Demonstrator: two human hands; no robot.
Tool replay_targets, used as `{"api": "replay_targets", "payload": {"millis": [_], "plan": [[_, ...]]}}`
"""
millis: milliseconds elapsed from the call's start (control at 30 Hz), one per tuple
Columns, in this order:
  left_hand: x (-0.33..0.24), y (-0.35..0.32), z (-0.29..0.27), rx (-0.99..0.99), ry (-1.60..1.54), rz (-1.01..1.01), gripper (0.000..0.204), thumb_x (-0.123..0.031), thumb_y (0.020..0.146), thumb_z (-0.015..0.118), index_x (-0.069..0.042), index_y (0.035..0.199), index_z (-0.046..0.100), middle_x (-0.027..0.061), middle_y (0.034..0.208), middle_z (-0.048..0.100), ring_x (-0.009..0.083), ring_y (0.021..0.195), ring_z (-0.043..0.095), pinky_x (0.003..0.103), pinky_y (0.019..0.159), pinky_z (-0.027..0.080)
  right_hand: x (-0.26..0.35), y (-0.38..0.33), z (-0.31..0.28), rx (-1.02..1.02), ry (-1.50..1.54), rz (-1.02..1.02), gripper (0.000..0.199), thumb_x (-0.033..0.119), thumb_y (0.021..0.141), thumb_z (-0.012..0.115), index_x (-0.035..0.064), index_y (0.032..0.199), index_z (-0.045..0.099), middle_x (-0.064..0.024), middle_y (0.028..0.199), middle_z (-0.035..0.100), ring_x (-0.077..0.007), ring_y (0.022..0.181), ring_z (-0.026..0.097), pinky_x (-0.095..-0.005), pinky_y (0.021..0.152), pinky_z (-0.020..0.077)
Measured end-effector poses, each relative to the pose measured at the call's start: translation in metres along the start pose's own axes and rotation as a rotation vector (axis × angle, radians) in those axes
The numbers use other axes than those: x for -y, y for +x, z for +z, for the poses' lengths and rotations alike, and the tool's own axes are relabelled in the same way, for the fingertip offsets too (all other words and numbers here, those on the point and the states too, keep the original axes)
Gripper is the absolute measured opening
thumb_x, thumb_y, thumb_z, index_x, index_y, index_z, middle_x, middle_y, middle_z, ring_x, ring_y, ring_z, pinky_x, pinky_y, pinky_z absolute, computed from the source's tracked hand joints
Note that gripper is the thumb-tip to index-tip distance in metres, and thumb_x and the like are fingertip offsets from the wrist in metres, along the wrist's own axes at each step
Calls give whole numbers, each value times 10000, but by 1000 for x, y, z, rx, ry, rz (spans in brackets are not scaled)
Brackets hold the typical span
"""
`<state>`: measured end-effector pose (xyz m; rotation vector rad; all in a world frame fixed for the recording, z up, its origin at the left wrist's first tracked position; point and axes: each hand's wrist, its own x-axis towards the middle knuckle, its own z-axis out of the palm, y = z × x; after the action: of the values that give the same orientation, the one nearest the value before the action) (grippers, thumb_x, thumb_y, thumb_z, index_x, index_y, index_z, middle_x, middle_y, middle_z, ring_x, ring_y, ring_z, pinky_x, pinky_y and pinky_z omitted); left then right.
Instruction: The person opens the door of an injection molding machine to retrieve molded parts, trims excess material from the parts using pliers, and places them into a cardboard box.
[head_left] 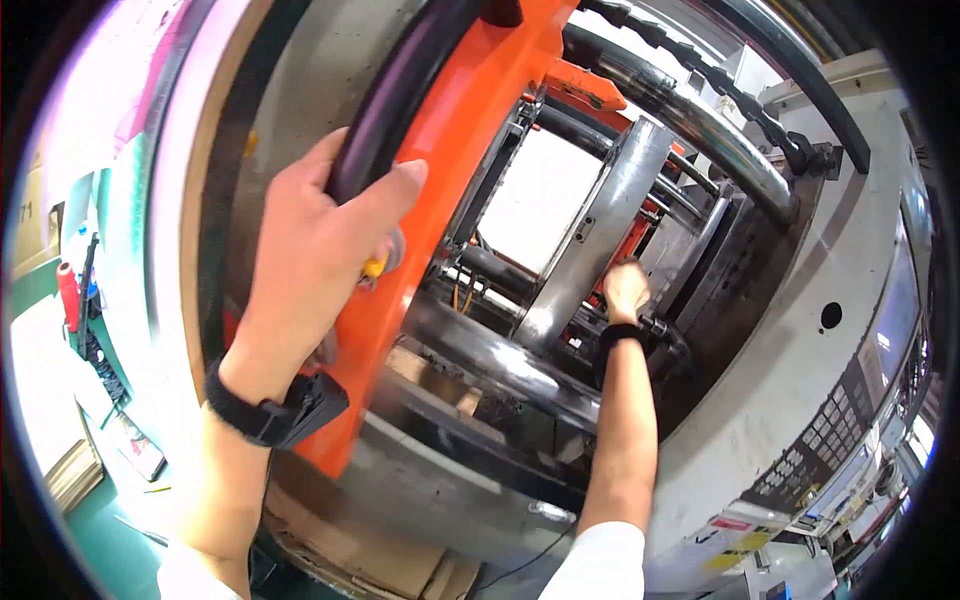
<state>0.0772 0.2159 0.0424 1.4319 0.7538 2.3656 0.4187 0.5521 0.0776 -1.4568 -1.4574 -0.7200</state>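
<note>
My left hand [320, 255] grips a black curved handle [395, 90] on the orange sliding door [470, 110] of a large moulding machine. My right hand [626, 290] reaches deep inside the machine, between the shiny steel mould plate [600, 225] and the darker plate [700, 250] to its right. Its fingers are turned away and partly hidden, so what they touch is unclear. Both wrists wear black bands. Thick polished tie bars [700, 120] run across above and below my right arm.
A grey machine housing with a keypad control panel [830, 430] lies at the right. Cardboard [380, 560] lies under the machine's front. At far left a table [40, 350] holds a red-handled tool [67, 295] and other small items.
</note>
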Motion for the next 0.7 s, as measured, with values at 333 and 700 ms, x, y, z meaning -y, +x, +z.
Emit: {"api": "replay_targets", "payload": {"millis": [333,700], "plan": [[15,7,-18,175,82,153,247,-287,852,701,-72,873,580,-44,629,452,45,576,455,208,557,346,17,-180,-297,112,360,-30,307,277,986,475,10,943,620,-87,713,617,-191,600,560,-329,583,450],[2,-1,-20,106,91,79,369,-327,837,704,-12,987,585,-15,615,500,55,575,493,211,562,391,-98,-308,-428,575,-112,312,374,159,828,706,4,1157,621,-143,890,673,-188,853,633,-316,752,498]]}}
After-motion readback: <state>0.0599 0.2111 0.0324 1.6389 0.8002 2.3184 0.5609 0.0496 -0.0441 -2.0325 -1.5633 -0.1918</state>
